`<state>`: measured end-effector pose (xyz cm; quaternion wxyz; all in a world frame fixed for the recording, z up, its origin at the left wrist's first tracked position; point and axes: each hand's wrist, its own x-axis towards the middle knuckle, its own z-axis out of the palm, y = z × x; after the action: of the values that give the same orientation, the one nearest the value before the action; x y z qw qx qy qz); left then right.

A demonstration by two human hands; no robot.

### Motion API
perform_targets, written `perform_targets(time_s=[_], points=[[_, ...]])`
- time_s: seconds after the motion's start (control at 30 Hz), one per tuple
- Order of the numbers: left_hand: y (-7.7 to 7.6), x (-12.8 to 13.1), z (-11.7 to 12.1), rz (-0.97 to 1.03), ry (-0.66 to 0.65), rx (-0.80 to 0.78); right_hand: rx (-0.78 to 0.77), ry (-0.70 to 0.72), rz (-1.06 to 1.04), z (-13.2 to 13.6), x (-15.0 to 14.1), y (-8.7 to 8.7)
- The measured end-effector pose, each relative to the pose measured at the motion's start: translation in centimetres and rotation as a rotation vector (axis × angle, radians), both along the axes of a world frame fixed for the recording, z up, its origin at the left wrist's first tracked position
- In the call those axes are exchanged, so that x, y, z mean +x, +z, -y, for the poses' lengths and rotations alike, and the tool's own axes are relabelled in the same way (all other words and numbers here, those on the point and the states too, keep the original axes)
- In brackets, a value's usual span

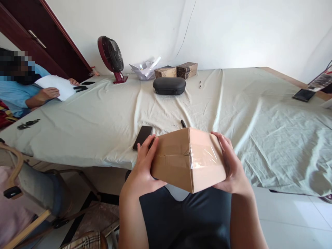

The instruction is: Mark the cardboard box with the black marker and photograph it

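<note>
A brown cardboard box [176,155], sealed with clear tape, is held between my two hands above my lap at the table's front edge. One of its edges points toward me, and shiny tape runs across both faces beside it. My left hand [145,166] grips the left end, thumb low and fingers along the side. On the right end, my right hand [230,166] is closed with the thumb below; some of its fingers are hidden behind the box. A black phone [142,137] lies just beyond my left hand. Behind the box is a black pen or marker [183,123].
A light green cloth covers the table [259,138]. Toward the wall stand a black zip case [169,86], cardboard boxes [187,70], a plastic basket [146,72] and a red fan [111,55]. At left, a person [23,90] holds white paper. A chair [38,183] is at lower left.
</note>
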<state>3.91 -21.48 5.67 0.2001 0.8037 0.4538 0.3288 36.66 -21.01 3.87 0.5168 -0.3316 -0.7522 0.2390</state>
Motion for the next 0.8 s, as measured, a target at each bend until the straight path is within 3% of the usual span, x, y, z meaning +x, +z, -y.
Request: perform_targets(time_s=[0.13,0.33,0.5,0.6,0.8], points=[[0.1,0.3,0.3,0.020,-0.018,-0.008,-0.023,0.006,0.004,0.4,0.5,0.1],[0.3,0.4,0.6,-0.014,0.005,0.125,-0.118,0.087,-0.101,0.7,0.3,-0.3],[0.5,0.7,0.8,-0.009,0.046,0.162,-0.121,0.034,-0.019,0.7,-0.1,-0.4],[0.4,0.9,0.7,-0.003,0.040,0.179,-0.145,0.042,-0.073,0.6,-0.4,-0.8],[-0.4,1.0,0.1,-0.030,0.035,0.395,-0.225,0.097,-0.202,0.7,-0.5,-1.5]])
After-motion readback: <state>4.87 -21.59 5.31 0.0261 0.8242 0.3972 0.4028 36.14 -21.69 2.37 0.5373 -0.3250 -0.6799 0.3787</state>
